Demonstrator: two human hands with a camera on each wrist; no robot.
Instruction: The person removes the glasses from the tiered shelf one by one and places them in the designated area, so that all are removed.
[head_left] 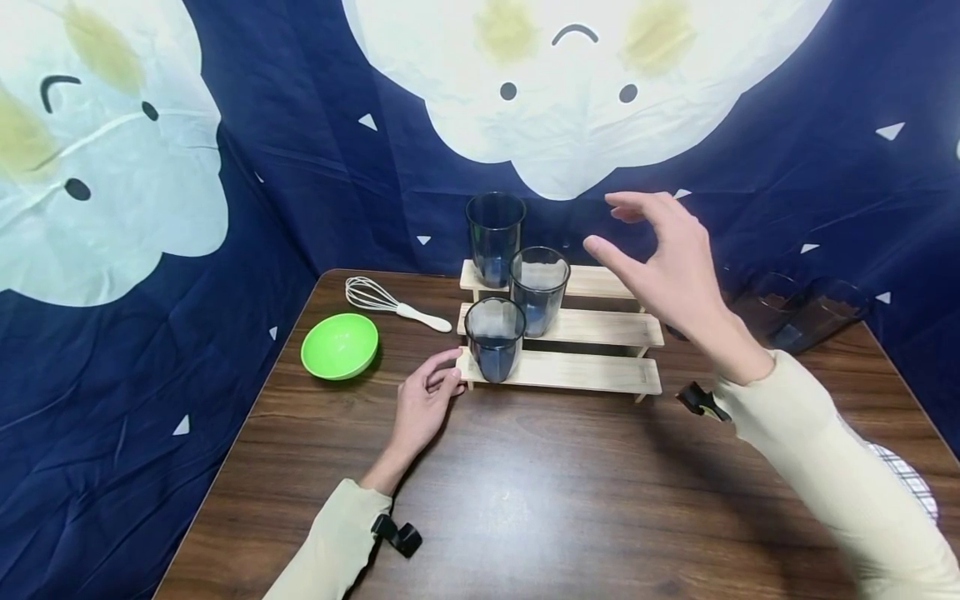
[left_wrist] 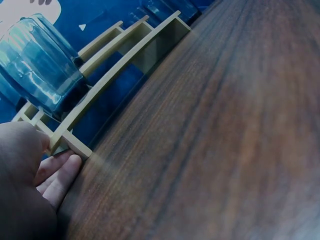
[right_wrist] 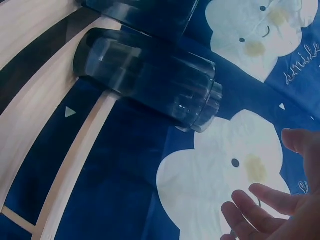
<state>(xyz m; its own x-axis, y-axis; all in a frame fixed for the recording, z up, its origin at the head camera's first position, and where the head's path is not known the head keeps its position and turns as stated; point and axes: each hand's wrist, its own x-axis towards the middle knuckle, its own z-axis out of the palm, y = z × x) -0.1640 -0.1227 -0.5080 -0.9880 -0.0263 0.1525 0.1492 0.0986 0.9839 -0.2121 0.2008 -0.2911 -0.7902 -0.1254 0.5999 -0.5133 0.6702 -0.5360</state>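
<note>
A three-step wooden rack (head_left: 592, 371) bears three dark tinted glasses: one glass (head_left: 496, 242) on the back step, one glass (head_left: 540, 292) on the middle step, one glass (head_left: 495, 342) on the front step. All stand upright toward the rack's left side. My left hand (head_left: 426, 404) grips the left end of the front step, its fingers around the corner by the leg in the left wrist view. Raised above the rack's right side, my right hand (head_left: 667, 258) holds nothing, thumb and fingers spread apart in a loose curve.
Left of the rack lie a white whisk (head_left: 397, 306) and a green bowl (head_left: 340, 346). More dark glasses (head_left: 817, 317) stand at the back right, partly behind my right arm. A checked cloth-like item (head_left: 903, 475) shows by the right sleeve. Blue curtains border the wooden table (head_left: 510, 500).
</note>
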